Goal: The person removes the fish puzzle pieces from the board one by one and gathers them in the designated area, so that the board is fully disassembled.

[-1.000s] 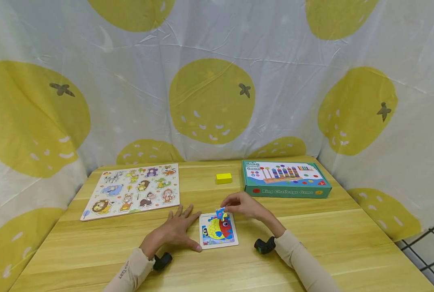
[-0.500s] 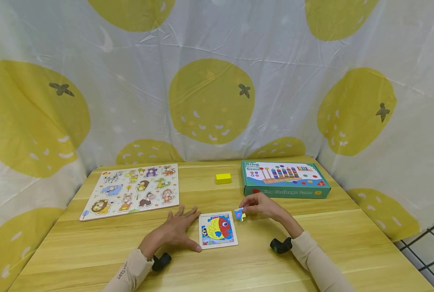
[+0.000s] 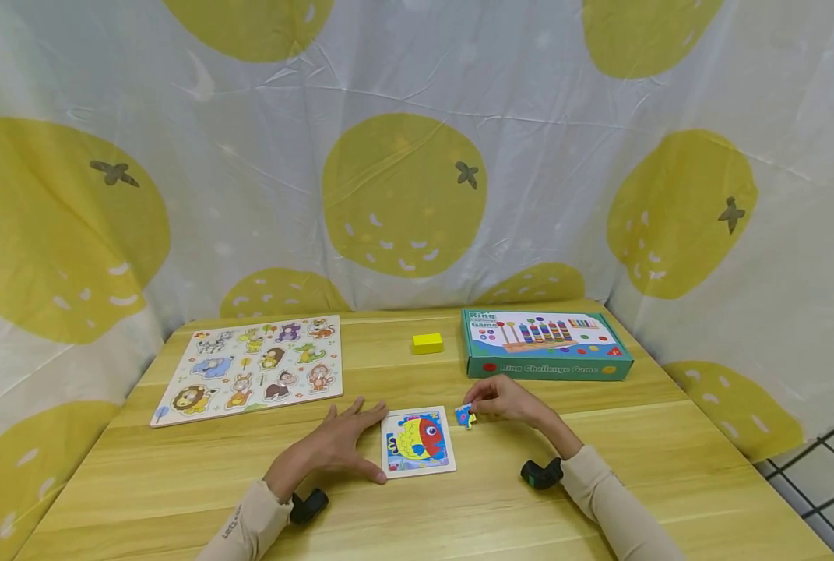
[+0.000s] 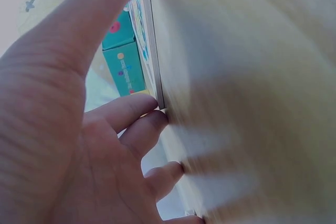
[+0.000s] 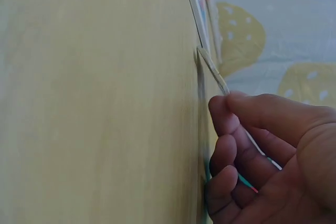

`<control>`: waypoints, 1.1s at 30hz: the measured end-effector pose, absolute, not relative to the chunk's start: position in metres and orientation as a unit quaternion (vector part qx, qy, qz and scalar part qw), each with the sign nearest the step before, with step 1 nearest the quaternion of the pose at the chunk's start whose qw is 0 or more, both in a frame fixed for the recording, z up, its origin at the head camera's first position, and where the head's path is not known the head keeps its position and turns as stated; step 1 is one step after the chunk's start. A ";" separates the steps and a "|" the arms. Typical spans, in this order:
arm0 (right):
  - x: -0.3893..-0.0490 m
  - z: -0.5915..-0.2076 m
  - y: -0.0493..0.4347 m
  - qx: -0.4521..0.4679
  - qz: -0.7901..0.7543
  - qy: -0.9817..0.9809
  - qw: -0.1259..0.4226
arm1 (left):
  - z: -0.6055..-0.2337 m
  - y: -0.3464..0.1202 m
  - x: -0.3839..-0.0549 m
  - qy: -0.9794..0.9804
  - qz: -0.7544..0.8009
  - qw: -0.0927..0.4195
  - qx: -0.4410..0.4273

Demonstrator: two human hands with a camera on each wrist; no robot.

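Note:
A small square fish puzzle (image 3: pixel 417 441) in a pale wooden frame lies on the table between the hands. My left hand (image 3: pixel 343 440) rests spread at its left side, thumb and forefinger against the frame; in the left wrist view the fingertips (image 4: pixel 157 119) meet the board's edge and the tabletop. Just right of the frame, my right hand (image 3: pixel 508 401) pinches a blue and yellow puzzle piece (image 3: pixel 465 416) between thumb and forefinger. Seen edge-on in the right wrist view, the piece (image 5: pixel 214 72) tilts, its far end low near the table and the frame.
A large animal peg puzzle board (image 3: pixel 251 366) lies at the back left. Behind the fish puzzle sits a yellow block (image 3: pixel 427 344). The green Ring Challenge Game box (image 3: pixel 546 345) stands at the back right, and a lemon-print curtain (image 3: pixel 402 195) hangs behind the table.
My right hand has lifted the puzzle piece off the fish puzzle's upper right and carried it right, beside the frame, where it tilts slightly. The left hand has stayed in place.

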State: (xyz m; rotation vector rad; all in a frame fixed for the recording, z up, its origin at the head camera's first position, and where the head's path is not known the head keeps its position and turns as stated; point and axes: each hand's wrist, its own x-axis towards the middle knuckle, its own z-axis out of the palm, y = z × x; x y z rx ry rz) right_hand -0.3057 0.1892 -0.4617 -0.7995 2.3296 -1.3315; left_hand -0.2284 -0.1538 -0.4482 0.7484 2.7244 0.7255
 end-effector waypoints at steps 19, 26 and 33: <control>-0.300 -0.462 0.178 -0.296 -0.417 0.847 0.145 | -0.450 -0.154 -0.224 0.930 0.247 0.113 0.249; -0.299 -0.455 0.171 -0.305 -0.398 0.858 0.111 | -0.449 -0.154 -0.226 0.932 0.241 0.111 0.248; -0.298 -0.448 0.145 -0.338 -0.388 0.852 0.095 | -0.446 -0.152 -0.228 0.932 0.240 0.116 0.245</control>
